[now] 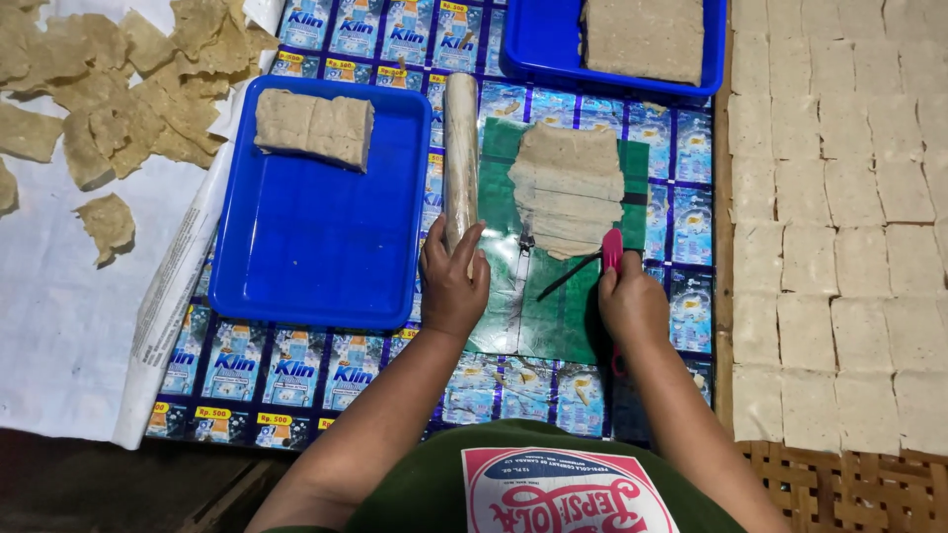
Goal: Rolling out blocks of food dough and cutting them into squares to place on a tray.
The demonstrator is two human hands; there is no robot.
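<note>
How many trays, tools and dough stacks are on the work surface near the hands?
Blue trays: 2 (near one, far one)
Rolling pin: 1, under the left hand
Pink-handled scissors: 1, in the right hand
Green cutting mat: 1
Dough stacks: 3 (near tray, far tray, on the mat)
Total: 8

Two blue trays (296, 257) hold dough slabs (314, 125). Torn dough scraps (109, 89) lie on white paper (59, 326); cut squares (839, 227) fill the woven mat (839, 489).
</note>
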